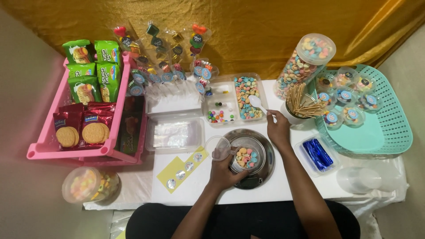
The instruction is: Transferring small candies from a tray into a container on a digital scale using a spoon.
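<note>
Left hand [223, 170] clamped on small clear plastic cup of pastel candies [246, 158], above round steel plate [261, 172] on white tabletop [283, 188]. Right hand [278, 130] pinching white plastic spoon [256, 103] over clear candy tray [245, 98]. Green snack packets [90, 71] and red biscuit packs [82, 128] in pink crate [44, 148] at left; yellow strip of round stickers [182, 169] beside plate.

- Bright, even light falls from above; shadows stay soft and short.
- Glare shines on the metal plate [261, 172] and clear lids.
- Frame edges bend slightly, and the corners look softer than the sharp centre.
</note>
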